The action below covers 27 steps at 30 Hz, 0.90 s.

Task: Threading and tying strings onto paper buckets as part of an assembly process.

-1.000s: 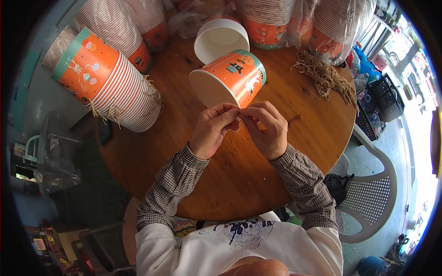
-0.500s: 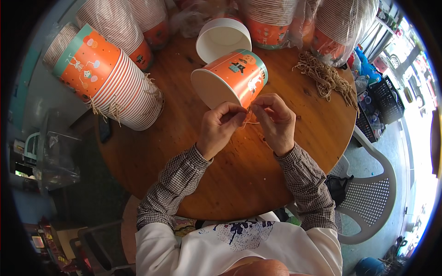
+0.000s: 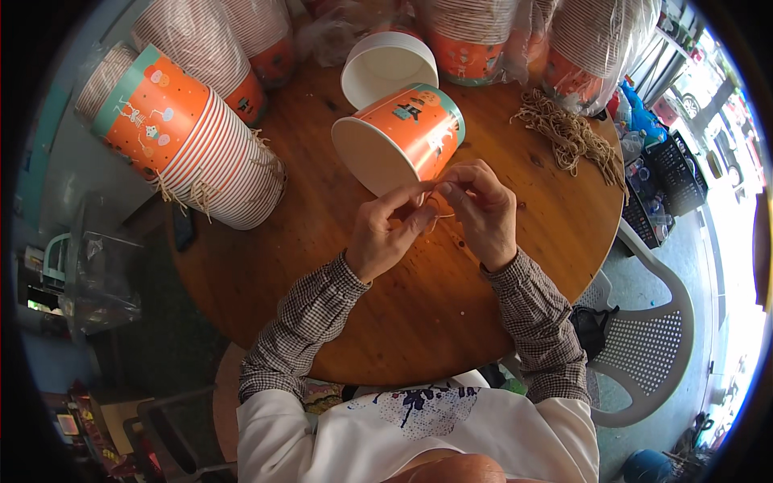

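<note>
An orange paper bucket with a green band and cartoon figures lies on its side on the table, its open mouth facing left and toward me. Right at its near rim my left hand and my right hand pinch a thin string between thumbs and forefingers. A loose end of the string curls out below the fingertips. Whether the string is fixed to the bucket is hidden by the fingers.
Behind the bucket stands a white-lined paper bucket. A leaning stack of orange buckets, with strings at the rims, is on the left. Bagged stacks line the back. A heap of string lies at right on the round table.
The bucket has shifted slightly left and away from me. My left thumb has drawn back from the forefinger tip, and more of the string's loose end shows.
</note>
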Motion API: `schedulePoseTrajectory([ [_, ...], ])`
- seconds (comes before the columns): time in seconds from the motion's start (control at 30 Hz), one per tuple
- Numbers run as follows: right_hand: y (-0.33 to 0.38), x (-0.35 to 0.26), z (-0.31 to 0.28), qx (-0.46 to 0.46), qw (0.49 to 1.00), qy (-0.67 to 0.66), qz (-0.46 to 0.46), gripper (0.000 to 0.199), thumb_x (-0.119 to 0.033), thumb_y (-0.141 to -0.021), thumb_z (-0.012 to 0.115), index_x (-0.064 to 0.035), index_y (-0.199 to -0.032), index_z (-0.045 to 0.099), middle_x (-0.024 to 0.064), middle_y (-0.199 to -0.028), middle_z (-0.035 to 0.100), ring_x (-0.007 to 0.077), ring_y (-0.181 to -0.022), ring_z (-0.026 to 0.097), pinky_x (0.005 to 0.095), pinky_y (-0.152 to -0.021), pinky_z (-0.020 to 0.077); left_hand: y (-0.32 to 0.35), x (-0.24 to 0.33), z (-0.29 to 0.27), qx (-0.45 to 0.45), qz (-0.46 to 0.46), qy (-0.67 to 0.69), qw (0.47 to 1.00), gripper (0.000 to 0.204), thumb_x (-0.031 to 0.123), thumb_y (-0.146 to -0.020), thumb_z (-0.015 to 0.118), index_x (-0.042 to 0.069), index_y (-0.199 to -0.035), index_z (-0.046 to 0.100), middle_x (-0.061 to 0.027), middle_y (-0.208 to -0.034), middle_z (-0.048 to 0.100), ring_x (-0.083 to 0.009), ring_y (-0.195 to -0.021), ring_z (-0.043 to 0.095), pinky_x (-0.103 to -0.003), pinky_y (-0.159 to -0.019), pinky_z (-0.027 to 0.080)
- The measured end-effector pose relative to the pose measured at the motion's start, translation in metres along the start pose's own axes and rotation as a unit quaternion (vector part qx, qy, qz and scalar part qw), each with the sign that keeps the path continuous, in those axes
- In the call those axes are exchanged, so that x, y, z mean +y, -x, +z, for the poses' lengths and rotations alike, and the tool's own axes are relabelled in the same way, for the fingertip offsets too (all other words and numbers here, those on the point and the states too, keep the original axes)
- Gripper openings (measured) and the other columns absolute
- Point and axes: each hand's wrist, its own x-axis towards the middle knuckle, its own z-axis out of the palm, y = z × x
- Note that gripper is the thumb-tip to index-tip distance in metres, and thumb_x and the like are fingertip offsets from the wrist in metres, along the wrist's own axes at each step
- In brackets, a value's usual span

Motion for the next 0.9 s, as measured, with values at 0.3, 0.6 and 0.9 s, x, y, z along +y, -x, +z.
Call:
schedulePoseTrajectory([
  [0.3, -0.001, -0.02, 0.001, -0.122, 0.956, -0.101, 0.247, 0.021, -0.018, -0.093, 0.065, 0.0003, -0.102, 0.061, 0.0009, -0.078, 0.062, 0.0038, -0.054, 0.052, 0.0186, -0.048, 0.0418, -0.005, -0.007, -0.007, 0.085, 0.053, -0.003, 0.995, 0.011, 0.005, -0.092, 0.062, 0.001, -0.1, 0.068, -0.0023, -0.081, 0.067, -0.0061, -0.07, 0.06, -0.021, -0.061, 0.05],
  [0.6, 0.003, -0.018, -0.015, -0.167, 0.922, -0.315, 0.153, 0.015, -0.012, -0.095, 0.059, 0.0012, -0.095, 0.066, -0.0029, -0.064, 0.052, 0.0033, -0.052, 0.041, 0.0212, -0.047, 0.0329, -0.015, -0.031, -0.016, 0.085, 0.215, -0.158, 0.96, 0.014, 0.0, -0.085, 0.066, 0.006, -0.097, 0.069, -0.0019, -0.087, 0.057, -0.0102, -0.07, 0.054, -0.023, -0.06, 0.048],
  [0.9, -0.001, -0.025, -0.033, -0.368, 0.848, -0.38, 0.031, 0.016, -0.007, -0.085, 0.066, 0.0093, -0.085, 0.069, 0.0171, -0.077, 0.067, 0.0211, -0.061, 0.059, 0.0301, -0.055, 0.0478, -0.017, -0.032, -0.023, 0.084, 0.296, -0.345, 0.887, 0.019, 0.009, -0.072, 0.073, 0.014, -0.091, 0.07, 0.0, -0.082, 0.056, -0.0199, -0.073, 0.057, -0.037, -0.073, 0.051],
])
